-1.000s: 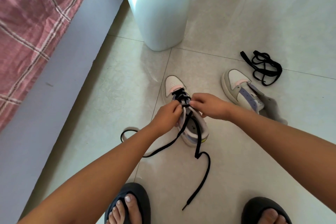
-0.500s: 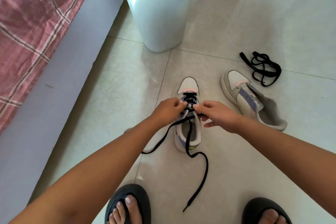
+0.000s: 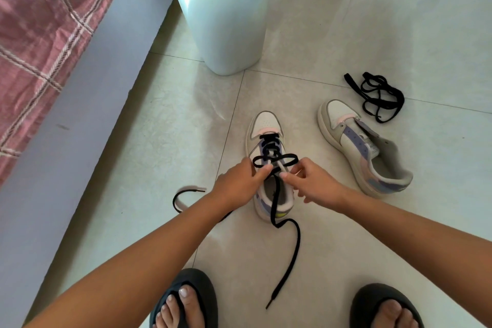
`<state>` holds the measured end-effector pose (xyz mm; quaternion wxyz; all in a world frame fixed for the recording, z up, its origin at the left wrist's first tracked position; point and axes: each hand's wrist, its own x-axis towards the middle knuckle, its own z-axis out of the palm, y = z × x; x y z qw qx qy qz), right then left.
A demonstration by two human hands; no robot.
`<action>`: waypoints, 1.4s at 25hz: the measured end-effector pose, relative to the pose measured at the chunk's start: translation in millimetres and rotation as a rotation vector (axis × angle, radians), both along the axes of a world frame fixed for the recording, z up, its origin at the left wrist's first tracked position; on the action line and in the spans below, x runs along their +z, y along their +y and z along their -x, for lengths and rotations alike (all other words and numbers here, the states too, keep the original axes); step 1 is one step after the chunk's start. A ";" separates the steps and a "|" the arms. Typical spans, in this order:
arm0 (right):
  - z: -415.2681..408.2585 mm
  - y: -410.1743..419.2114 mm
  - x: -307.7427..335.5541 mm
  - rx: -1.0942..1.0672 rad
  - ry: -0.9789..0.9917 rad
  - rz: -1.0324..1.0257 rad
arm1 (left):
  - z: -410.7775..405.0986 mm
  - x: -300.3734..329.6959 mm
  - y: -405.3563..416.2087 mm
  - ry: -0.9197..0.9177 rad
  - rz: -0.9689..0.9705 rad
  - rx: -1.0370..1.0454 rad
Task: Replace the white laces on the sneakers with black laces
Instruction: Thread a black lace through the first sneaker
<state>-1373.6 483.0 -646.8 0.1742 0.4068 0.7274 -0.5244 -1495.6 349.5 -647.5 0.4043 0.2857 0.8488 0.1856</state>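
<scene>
Both the left hand [image 3: 237, 184] and right hand [image 3: 311, 184] pinch the flat black lace [image 3: 275, 161] over the white-and-lilac leather sneaker [image 3: 266, 125] on the pale tiled floor [image 3: 346, 261].

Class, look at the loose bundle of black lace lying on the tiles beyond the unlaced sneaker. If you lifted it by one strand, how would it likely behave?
The tangled black shoelace bundle would probably droop and unravel, since it lies in slack, irregular loops. It looks thin and flat, so it is likely very light. On the smooth glossy floor tiles it would probably slide rather than roll.

Laced sneaker [image 3: 266, 125] left of unlaced sneaker [image 3: 346, 141]; bin [image 3: 226, 21] behind.
</scene>
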 end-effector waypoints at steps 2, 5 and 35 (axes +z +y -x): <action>-0.4 -5.7 -4.4 0.130 -0.023 -0.174 | -4.6 0.3 -3.4 0.026 0.114 -0.119; 1.3 -10.0 0.5 0.108 0.005 -0.279 | -5.1 9.5 -8.2 0.004 0.029 -0.144; -20.1 -94.6 84.4 -0.470 0.174 0.578 | -27.1 -36.6 25.6 0.023 -0.152 0.446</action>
